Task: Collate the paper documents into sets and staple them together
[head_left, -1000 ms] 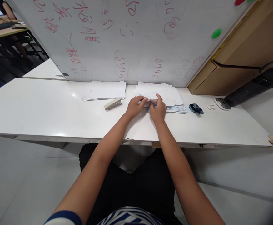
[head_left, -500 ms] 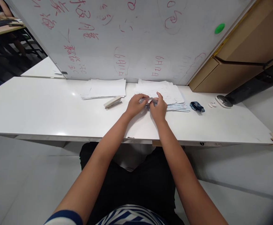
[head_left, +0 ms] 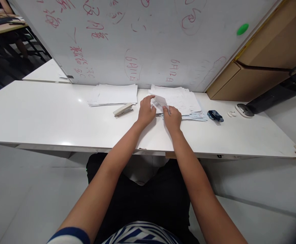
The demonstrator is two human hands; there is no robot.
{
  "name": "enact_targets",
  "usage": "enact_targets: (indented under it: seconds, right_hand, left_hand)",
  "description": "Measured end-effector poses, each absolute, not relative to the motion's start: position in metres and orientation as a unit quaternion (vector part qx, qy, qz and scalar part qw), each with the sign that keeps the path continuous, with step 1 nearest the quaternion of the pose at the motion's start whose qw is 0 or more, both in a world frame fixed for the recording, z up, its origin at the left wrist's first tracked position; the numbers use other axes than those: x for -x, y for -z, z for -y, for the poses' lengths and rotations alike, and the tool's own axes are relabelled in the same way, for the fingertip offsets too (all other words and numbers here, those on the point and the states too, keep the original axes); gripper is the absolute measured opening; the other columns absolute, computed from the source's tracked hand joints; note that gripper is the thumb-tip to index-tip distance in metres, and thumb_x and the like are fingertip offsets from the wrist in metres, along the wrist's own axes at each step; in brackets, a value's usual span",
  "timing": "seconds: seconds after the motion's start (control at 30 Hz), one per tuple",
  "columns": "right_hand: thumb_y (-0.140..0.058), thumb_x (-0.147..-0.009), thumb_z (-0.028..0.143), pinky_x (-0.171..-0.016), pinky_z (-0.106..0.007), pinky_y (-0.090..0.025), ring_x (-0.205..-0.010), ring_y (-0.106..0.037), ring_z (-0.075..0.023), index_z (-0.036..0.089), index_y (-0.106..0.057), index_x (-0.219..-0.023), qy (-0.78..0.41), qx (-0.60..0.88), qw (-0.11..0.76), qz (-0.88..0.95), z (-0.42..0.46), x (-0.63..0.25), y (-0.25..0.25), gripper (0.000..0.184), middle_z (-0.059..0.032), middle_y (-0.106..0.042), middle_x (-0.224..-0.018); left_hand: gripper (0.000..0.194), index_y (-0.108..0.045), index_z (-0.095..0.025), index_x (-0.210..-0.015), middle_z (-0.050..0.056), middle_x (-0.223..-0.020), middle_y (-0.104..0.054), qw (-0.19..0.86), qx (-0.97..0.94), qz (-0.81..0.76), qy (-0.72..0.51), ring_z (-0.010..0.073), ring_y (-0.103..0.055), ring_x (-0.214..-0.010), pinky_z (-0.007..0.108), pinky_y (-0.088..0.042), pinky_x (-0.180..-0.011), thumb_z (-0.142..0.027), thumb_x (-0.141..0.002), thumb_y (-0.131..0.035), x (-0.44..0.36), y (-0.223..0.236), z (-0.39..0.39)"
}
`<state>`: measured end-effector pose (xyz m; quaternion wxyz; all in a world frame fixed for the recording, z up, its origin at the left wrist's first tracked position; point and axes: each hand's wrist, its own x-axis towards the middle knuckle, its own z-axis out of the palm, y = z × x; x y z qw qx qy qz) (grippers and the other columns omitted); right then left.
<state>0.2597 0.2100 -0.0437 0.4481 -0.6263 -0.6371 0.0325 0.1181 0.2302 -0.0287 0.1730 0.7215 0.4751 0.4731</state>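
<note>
In the head view, my right hand (head_left: 172,117) is closed on a small folded paper (head_left: 161,101), its thumb pressed on the lower right part. The paper stands tilted above the right-hand paper stack (head_left: 186,100). My left hand (head_left: 146,111) is at the paper's left side, thumb and index finger apart; the index fingertip is close to the upper corner, and I cannot tell whether it touches. Left of that hand lies a white stapler (head_left: 123,110). Behind the stapler is another stack of white sheets (head_left: 114,94).
A whiteboard (head_left: 153,40) with red writing rises behind the white desk (head_left: 48,115). To the right lie a dark watch-like item (head_left: 215,116), white earbuds (head_left: 231,114) and a mouse (head_left: 244,110). A black bottle (head_left: 270,89) leans near cardboard boxes (head_left: 249,79).
The paper, held low between both hands before, now stands tilted up in my right hand. My left fingers have spread away from it. The camera view has shifted slightly.
</note>
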Motion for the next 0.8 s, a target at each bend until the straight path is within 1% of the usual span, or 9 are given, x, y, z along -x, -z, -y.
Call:
enact_targets:
  seconds: [0.1, 0.17, 0.23, 0.3, 0.4, 0.5, 0.57, 0.67, 0.8]
  right_hand:
    - [-0.04, -0.093, 0.049, -0.084, -0.038, -0.048, -0.086, -0.064, -0.0235, 0.019, -0.067, -0.092, -0.085, 0.595, 0.513, 0.613, -0.197, -0.256, 0.03, 0.04, -0.0081, -0.071, -0.089]
    - [-0.041, -0.093, 0.051, -0.086, -0.037, -0.05, -0.095, -0.065, -0.024, 0.019, -0.066, -0.102, -0.125, 0.564, 0.574, 0.581, -0.175, -0.254, 0.015, 0.042, -0.0083, -0.071, -0.096]
    - [-0.044, -0.092, 0.052, -0.089, -0.039, -0.05, -0.107, -0.062, -0.0254, 0.02, -0.065, -0.11, -0.142, 0.546, 0.626, 0.539, -0.145, -0.255, -0.002, 0.042, -0.0089, -0.07, -0.107]
    - [-0.048, -0.09, 0.051, -0.086, -0.041, -0.053, -0.106, -0.064, -0.0265, 0.021, -0.065, -0.112, -0.175, 0.536, 0.634, 0.529, -0.115, -0.26, -0.016, 0.04, -0.0086, -0.069, -0.109]
    - [-0.054, -0.088, 0.051, -0.081, -0.042, -0.055, -0.097, -0.066, -0.0267, 0.022, -0.068, -0.104, -0.176, 0.529, 0.63, 0.54, -0.09, -0.265, -0.029, 0.036, -0.0072, -0.071, -0.1]
    - [-0.055, -0.086, 0.052, -0.084, -0.043, -0.054, -0.101, -0.065, -0.0264, 0.023, -0.067, -0.105, -0.173, 0.51, 0.632, 0.557, -0.092, -0.261, -0.034, 0.037, -0.0072, -0.071, -0.101]
    - [-0.057, -0.084, 0.053, -0.088, -0.043, -0.053, -0.105, -0.064, -0.026, 0.023, -0.065, -0.109, -0.209, 0.479, 0.642, 0.561, -0.101, -0.253, -0.032, 0.039, -0.0077, -0.07, -0.105]
    - [-0.065, -0.078, 0.053, -0.091, -0.044, -0.051, -0.107, -0.063, -0.0263, 0.022, -0.066, -0.108, -0.324, 0.41, 0.643, 0.56, -0.115, -0.241, -0.023, 0.043, -0.0079, -0.071, -0.107]
    - [-0.075, -0.069, 0.048, -0.086, -0.045, -0.051, -0.096, -0.066, -0.0278, 0.018, -0.069, -0.098, -0.429, 0.423, 0.595, 0.532, -0.124, -0.233, -0.015, 0.042, -0.0089, -0.073, -0.101]
  left_hand:
    - [0.037, -0.046, -0.021, -0.127, 0.012, -0.134, -0.051, 0.2, -0.693, -0.479, -0.5, 0.0239, -0.042, -0.129, 0.038, -0.032, -0.108, -0.032, -0.092, -0.049, -0.12, 0.023, -0.23]
    - [0.046, -0.041, -0.023, -0.133, 0.012, -0.141, -0.046, 0.231, -0.665, -0.478, -0.526, 0.0242, -0.04, -0.133, 0.039, -0.033, -0.107, -0.039, -0.091, -0.053, -0.115, 0.01, -0.222]
    - [0.061, -0.037, -0.026, -0.137, 0.011, -0.146, -0.042, 0.266, -0.645, -0.471, -0.54, 0.0257, -0.037, -0.136, 0.039, -0.036, -0.106, -0.045, -0.085, -0.062, -0.102, -0.008, -0.202]
    - [0.069, -0.04, -0.028, -0.137, 0.01, -0.143, -0.046, 0.312, -0.65, -0.451, -0.526, 0.0277, -0.041, -0.134, 0.04, -0.041, -0.103, -0.048, -0.079, -0.069, -0.084, -0.028, -0.172]
    - [0.05, -0.058, -0.027, -0.121, 0.008, -0.125, -0.062, 0.417, -0.677, -0.413, -0.443, 0.0284, -0.058, -0.115, 0.038, -0.052, -0.089, -0.051, -0.078, -0.068, -0.059, -0.049, -0.126]
    - [0.038, -0.068, -0.022, -0.103, 0.009, -0.11, -0.07, 0.444, -0.66, -0.42, -0.436, 0.0278, -0.066, -0.101, 0.037, -0.056, -0.078, -0.052, -0.079, -0.066, -0.048, -0.056, -0.101]
    - [0.037, -0.069, -0.021, -0.101, 0.008, -0.106, -0.071, 0.429, -0.633, -0.432, -0.479, 0.0274, -0.066, -0.099, 0.037, -0.056, -0.078, -0.051, -0.079, -0.066, -0.048, -0.052, -0.099]
    - [0.039, -0.069, -0.02, -0.103, 0.007, -0.107, -0.072, 0.414, -0.591, -0.426, -0.545, 0.0271, -0.065, -0.101, 0.039, -0.055, -0.083, -0.05, -0.079, -0.067, -0.048, -0.042, -0.106]
    - [0.042, -0.07, -0.017, -0.101, 0.008, -0.106, -0.072, 0.43, -0.568, -0.421, -0.562, 0.0278, -0.065, -0.102, 0.04, -0.053, -0.085, -0.051, -0.076, -0.069, -0.044, -0.03, -0.115]
